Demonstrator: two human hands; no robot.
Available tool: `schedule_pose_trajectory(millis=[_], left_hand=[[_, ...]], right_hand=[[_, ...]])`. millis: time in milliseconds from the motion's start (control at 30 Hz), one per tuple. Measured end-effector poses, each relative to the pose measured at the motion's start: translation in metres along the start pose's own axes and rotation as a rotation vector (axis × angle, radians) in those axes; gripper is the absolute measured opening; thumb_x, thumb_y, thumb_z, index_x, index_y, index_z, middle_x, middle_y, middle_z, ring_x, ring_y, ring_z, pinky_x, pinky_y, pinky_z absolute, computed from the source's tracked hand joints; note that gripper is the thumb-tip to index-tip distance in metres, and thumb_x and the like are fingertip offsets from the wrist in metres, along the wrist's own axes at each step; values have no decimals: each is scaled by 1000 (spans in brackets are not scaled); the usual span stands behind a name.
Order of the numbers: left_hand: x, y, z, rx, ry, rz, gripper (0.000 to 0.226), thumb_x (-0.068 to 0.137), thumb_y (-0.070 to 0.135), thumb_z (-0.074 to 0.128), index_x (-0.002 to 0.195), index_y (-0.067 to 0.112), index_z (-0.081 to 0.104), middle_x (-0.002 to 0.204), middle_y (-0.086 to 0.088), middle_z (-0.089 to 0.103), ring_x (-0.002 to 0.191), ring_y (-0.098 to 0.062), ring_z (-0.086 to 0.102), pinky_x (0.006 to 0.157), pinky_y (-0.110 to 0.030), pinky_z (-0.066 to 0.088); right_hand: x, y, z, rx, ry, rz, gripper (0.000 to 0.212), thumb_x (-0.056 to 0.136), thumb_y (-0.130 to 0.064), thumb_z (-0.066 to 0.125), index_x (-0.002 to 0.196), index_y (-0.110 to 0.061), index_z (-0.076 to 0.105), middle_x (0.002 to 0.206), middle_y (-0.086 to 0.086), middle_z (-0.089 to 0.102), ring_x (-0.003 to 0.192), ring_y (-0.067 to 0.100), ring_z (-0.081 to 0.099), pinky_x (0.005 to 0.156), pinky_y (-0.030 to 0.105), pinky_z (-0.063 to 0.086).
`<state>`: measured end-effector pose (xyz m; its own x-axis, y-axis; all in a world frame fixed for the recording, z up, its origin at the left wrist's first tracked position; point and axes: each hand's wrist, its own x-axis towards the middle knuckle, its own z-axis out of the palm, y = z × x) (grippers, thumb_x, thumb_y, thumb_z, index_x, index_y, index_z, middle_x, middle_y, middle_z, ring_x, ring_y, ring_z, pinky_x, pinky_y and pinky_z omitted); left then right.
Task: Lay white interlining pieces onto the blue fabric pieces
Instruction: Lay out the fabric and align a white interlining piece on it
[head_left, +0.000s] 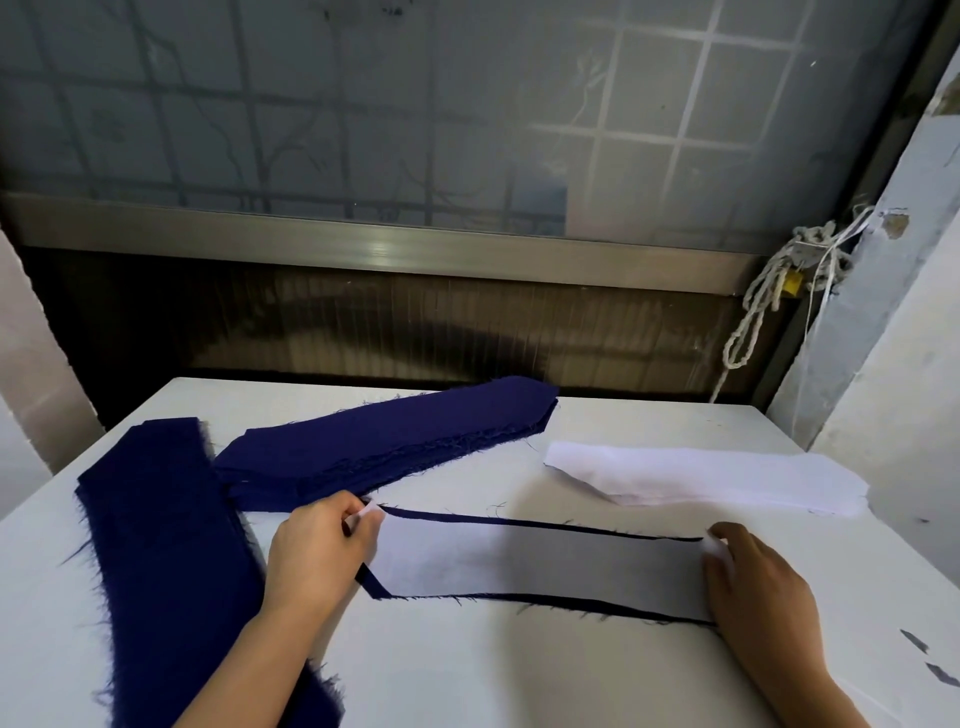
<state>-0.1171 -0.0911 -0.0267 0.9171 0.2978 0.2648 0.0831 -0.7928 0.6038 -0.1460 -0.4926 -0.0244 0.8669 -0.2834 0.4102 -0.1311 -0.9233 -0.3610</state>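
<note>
The white interlining piece (535, 564) lies in the middle of the big white table (467, 665), close to the person. It sits flat on top of one blue fabric piece (370, 581). Only thin blue edges peek out along the far side, the near side and the left corner.

On the left of the table is a long blue pile (166, 545). It runs from the back down to the front edge, and its sides are fuzzy with loose threads. Behind the middle piece lies a second blue pile (384, 441), set on a slant, with its left end touching the long pile. On the right, near the wall, is a pile of white pieces (717, 480), apart from the blue ones.

The left hand (317, 551) pinches the left corner of the white piece between thumb and finger and lifts it a little. The right hand (753, 582) pinches the right end of the same piece.

A knotted white rope (769, 291) hangs in the far right corner.
</note>
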Motion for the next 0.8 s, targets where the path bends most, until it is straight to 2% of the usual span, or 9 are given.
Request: schedule_pose_trajectory(millis=[200, 367, 533, 800], left_hand=[[2, 0, 4, 31, 12, 3, 24, 92, 40, 65, 71, 29, 60, 55, 10, 59, 57, -8, 56, 52, -27, 41], [5, -4, 6, 27, 29, 34, 21, 93, 38, 66, 77, 24, 61, 77, 11, 56, 67, -9, 54, 59, -28, 43], [5, -4, 6, -1, 36, 34, 15, 94, 33, 66, 85, 20, 65, 84, 8, 55, 70, -14, 56, 66, -34, 50], [8, -8, 9, -52, 80, 2, 18, 96, 24, 64, 79, 18, 63, 81, 7, 54, 67, -8, 52, 61, -27, 37]], right_hand=[[2, 2, 3, 2, -5, 39, 21, 87, -9, 61, 108, -10, 62, 98, 13, 68, 91, 36, 61, 68, 40, 46], [3, 4, 4, 11, -13, 47, 30, 82, -1, 61, 111, -9, 62, 105, 13, 65, 98, 37, 56, 69, 40, 46], [4, 5, 4, 27, -37, 85, 38, 79, 2, 57, 115, -8, 60, 110, 13, 63, 102, 35, 54, 75, 40, 47], [6, 9, 2, 127, -40, 180, 39, 79, -2, 60, 117, -9, 59, 94, 13, 64, 90, 34, 55, 74, 36, 42]])
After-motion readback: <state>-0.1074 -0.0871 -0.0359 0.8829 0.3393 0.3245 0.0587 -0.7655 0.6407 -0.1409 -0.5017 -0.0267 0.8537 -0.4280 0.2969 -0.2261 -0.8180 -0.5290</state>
